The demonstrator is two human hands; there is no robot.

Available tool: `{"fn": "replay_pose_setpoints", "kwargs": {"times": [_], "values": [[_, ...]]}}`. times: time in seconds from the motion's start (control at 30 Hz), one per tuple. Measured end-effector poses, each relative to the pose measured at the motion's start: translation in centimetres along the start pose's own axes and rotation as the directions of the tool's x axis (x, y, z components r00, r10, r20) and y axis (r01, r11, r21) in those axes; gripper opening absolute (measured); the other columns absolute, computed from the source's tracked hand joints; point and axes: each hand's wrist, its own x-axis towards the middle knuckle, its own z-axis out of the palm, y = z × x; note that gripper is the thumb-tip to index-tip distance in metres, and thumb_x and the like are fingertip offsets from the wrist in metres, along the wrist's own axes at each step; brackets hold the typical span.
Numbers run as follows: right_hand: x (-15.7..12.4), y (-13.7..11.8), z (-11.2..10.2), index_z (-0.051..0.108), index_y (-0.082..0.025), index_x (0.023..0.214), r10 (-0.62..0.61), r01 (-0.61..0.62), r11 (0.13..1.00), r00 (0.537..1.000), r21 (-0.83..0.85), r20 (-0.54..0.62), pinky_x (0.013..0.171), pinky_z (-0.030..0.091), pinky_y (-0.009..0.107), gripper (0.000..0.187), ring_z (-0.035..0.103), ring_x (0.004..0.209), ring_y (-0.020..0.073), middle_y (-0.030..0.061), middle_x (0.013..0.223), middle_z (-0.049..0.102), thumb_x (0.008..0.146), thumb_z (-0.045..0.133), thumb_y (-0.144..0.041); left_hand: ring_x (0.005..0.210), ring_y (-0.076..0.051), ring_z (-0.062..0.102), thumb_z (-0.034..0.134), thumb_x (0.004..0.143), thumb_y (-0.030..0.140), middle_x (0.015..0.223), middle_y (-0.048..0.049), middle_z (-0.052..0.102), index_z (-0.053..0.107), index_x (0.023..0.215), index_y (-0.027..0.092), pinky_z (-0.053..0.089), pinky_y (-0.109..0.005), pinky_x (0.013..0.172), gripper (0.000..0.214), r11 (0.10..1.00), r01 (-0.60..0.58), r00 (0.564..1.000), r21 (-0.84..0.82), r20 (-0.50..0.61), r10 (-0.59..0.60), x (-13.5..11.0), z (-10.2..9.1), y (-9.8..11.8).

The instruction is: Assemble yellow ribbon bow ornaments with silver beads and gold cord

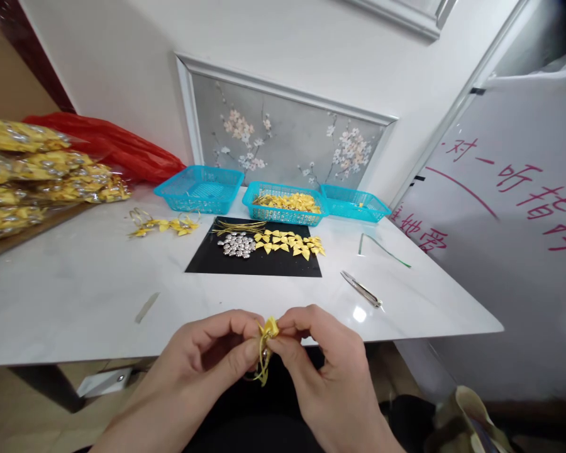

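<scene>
Your left hand [207,352] and right hand [321,365] pinch one yellow bow [270,328] at the near edge of the table [75,296].

Each grip is clenched on the bow, thumb and forefinger pressing it from either side, and a gold wire [264,368] hangs from it between your palms. The bow sits just off the table's edge, above your lap. Further out lies a black mat [255,265] carrying a heap of silver beads [236,244], loose bows [290,242] just right of them and a wire bundle [238,225] behind. Tweezers [361,289] lie right of the mat, with a green strip [382,246] beyond them. Three blue baskets [200,187] stand along the wall, the middle one holding yellow pieces. Stacked packets [33,176] lie at far left, in front of a red bag [108,148].
</scene>
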Motion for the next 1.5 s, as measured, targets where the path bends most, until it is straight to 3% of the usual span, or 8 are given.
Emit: {"fn": "replay_pose_setpoints", "kwargs": {"times": [0.37,0.6,0.87,1.0,1.17,1.23,1.33,1.5], "values": [[-1.6,-0.4,1.0,0.069,-0.024,0.099,-0.095,0.087,0.968,0.995,-0.237,-0.024,0.059,0.05,0.023,0.013,0.061,0.067,0.012,0.0001,0.089,0.063,0.096,0.066,-0.012,0.073,-0.016,0.07,0.073,0.089,0.038,0.082,0.0006,0.075,0.076,0.075,0.026,0.058,-0.016,0.067,0.019,0.907,-0.26,0.929,0.332,-0.168,0.328,-0.1,0.5,0.6],[-1.4,-0.4,1.6,0.062,-0.022,0.089,0.144,-0.149,0.985,0.987,0.082,0.074,0.059,0.043,0.023,0.014,0.053,0.067,0.0107,-0.0005,0.086,0.055,0.1,0.056,-0.017,0.068,-0.013,0.074,0.072,0.086,0.031,0.076,0.0028,0.077,0.077,0.07,0.028,0.059,-0.011,0.063,0.017,0.843,-0.313,0.886,0.438,-0.186,0.425,-0.2,0.6,1.0],[-1.0,-0.4,0.6,0.047,-0.023,0.096,0.457,-0.679,0.521,0.734,0.517,0.502,0.04,0.026,0.016,0.036,0.035,0.04,0.003,-0.0091,0.066,0.053,0.105,0.058,-0.056,0.077,-0.01,0.077,0.063,0.092,0.018,0.085,0.005,0.079,0.071,0.079,0.027,0.058,-0.009,0.075,0.018,0.5,-0.424,0.664,0.755,-0.116,0.739,-0.3,0.8,0.2],[-0.8,-0.4,0.3,0.056,-0.02,0.099,0.494,-0.639,0.705,0.754,0.309,0.433,0.045,0.027,0.017,0.034,0.034,0.047,0.0059,-0.0111,0.057,0.042,0.104,0.06,-0.054,0.084,-0.011,0.079,0.056,0.1,0.015,0.095,-0.0013,0.078,0.069,0.092,0.023,0.06,-0.013,0.085,0.018,0.209,-0.401,0.54,0.892,0.046,0.84,-0.2,0.3,-1.1],[-1.7,-1.4,0.8,0.064,-0.021,0.087,0.385,-0.398,0.917,0.894,0.012,0.231,0.047,0.033,0.022,0.025,0.045,0.049,0.0105,-0.0041,0.057,0.053,0.105,0.054,-0.035,0.103,-0.016,0.078,0.053,0.104,0.012,0.111,-0.0101,0.076,0.067,0.114,0.016,0.057,-0.019,0.104,0.018,0.002,-0.394,0.504,0.919,0.214,0.837,-0.6,-0.4,-2.8],[-2.4,-1.2,1.5,0.066,-0.023,0.089,0.194,-0.163,0.969,0.968,-0.187,0.161,0.048,0.036,0.024,0.019,0.052,0.049,0.0135,-0.002,0.06,0.06,0.104,0.054,-0.026,0.105,-0.017,0.078,0.054,0.102,0.011,0.116,-0.0109,0.075,0.067,0.117,0.016,0.058,-0.021,0.103,0.02,0.051,-0.427,0.535,0.903,0.206,0.819,-0.6,-0.5,-2.8],[-3.3,-0.2,2.1,0.062,-0.024,0.084,-0.071,0.19,0.9,0.952,-0.392,0.298,0.048,0.037,0.028,0.023,0.055,0.048,0.0157,-0.0016,0.062,0.063,0.098,0.049,-0.01,0.091,-0.014,0.08,0.059,0.099,0.015,0.106,-0.0035,0.078,0.072,0.101,0.023,0.062,-0.016,0.088,0.015,0.254,-0.447,0.607,0.858,0.082,0.791,-0.4,-0.5,-1.9],[-3.1,1.1,0.8,0.067,-0.022,0.092,-0.115,0.184,0.934,0.966,-0.305,0.233,0.051,0.048,0.023,0.023,0.065,0.055,0.0131,0.0001,0.08,0.07,0.097,0.05,-0.009,0.065,-0.013,0.075,0.069,0.087,0.028,0.077,0.0027,0.079,0.075,0.071,0.026,0.06,-0.012,0.06,0.017,0.749,-0.351,0.805,0.561,-0.228,0.548,0.1,-0.3,0.2]]}}
